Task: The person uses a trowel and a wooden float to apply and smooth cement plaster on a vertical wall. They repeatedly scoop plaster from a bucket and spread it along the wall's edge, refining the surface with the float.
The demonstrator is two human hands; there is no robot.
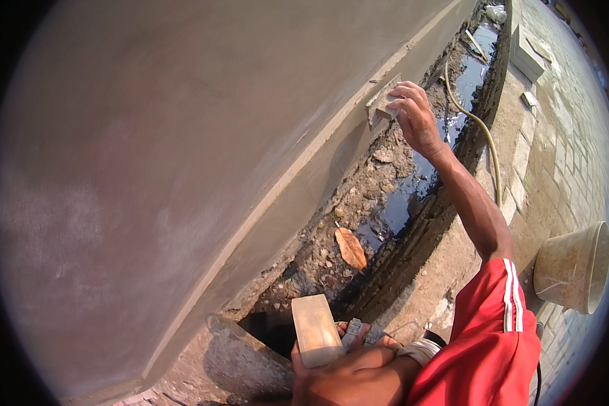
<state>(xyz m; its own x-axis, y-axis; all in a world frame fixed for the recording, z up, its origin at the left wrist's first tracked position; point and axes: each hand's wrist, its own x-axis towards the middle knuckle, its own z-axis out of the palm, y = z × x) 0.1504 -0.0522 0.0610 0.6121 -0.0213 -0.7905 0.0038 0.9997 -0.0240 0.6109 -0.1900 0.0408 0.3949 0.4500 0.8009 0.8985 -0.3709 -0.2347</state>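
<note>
Head view shows your right hand (416,118) up at about one o'clock, its grip clamped on a small grey float (381,105) that lies flat against the plastered wall (162,169), right on the raised ledge line (304,159) that runs diagonally down toward seven o'clock. Your left hand (338,369) sits at six o'clock, fingers closed around a pale wooden block (315,330) that stands up from your fist, with your sandalled foot (362,333) just beside it. Between the wall and the concrete kerb (446,250) runs a muddy drain (386,196) with dark standing water, rubble and one orange dry leaf (350,247) near the centre. A yellowish hose (484,135) curves along the drain's edge toward one o'clock. At three to four o'clock a tan bucket (575,267) rests on the paved ground (561,155), well apart from both hands. Your red shorts (484,345) with white stripes fill the five o'clock corner.
</note>
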